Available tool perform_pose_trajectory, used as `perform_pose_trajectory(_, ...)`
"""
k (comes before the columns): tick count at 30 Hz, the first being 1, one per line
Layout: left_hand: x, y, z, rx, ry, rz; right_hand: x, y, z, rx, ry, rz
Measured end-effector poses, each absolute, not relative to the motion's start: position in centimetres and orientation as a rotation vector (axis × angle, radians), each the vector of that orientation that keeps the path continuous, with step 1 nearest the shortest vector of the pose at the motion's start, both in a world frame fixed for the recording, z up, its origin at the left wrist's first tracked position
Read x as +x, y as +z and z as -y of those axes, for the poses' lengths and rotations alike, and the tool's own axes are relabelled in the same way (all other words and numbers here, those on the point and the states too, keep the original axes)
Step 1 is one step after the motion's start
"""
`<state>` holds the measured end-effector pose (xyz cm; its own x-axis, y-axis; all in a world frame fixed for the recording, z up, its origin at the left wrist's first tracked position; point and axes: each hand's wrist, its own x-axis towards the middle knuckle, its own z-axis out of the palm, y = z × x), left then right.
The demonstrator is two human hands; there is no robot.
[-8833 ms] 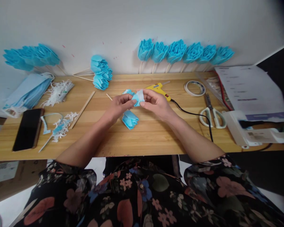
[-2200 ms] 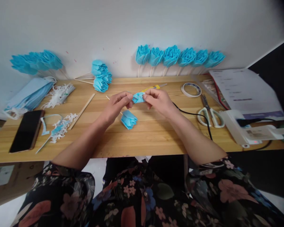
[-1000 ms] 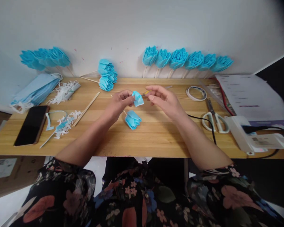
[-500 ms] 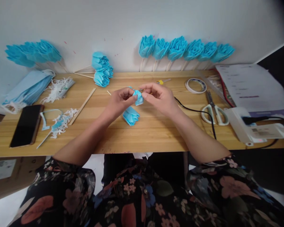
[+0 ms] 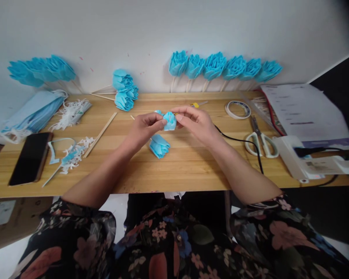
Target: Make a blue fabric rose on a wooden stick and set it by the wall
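My left hand (image 5: 144,128) and my right hand (image 5: 196,122) meet above the middle of the wooden table (image 5: 174,170), both pinching one small folded blue piece (image 5: 169,121). Fingers of each hand are closed on its edges. A finished blue folded bud (image 5: 159,145) lies on the table just below the hands. A yellow glue gun (image 5: 195,104) lies behind my right hand, mostly hidden by it.
Blue paper flowers on sticks (image 5: 223,66) lean along the wall. More flowers (image 5: 123,91) lie at the back left. A stack of blue masks (image 5: 31,114), white scraps (image 5: 71,112), a phone (image 5: 30,157), a wooden stick (image 5: 100,134), tape (image 5: 237,109), scissors (image 5: 260,137) and papers (image 5: 302,110) surround the hands.
A second ago my right hand was off the blue piece with fingers spread; it has come back and pinches the piece together with my left hand. The view shifted slightly.
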<state>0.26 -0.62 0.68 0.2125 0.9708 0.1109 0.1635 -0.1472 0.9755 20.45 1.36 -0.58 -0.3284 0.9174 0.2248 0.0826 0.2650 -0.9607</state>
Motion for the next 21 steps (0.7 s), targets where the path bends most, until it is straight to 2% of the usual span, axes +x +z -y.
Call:
perform_pose_trajectory(5, 0.3, 0.8, 0.7, 1.576, 0.988, -1.122, 20.8, -0.4, -1.6, -0.898, 1.259, 1.691)
perform_pose_trajectory(21, -0.6, -0.2, -0.2, 1.815, 0.964, -1.095, 20.7, -0.9, -1.7, -0.976, 1.157, 1.768)
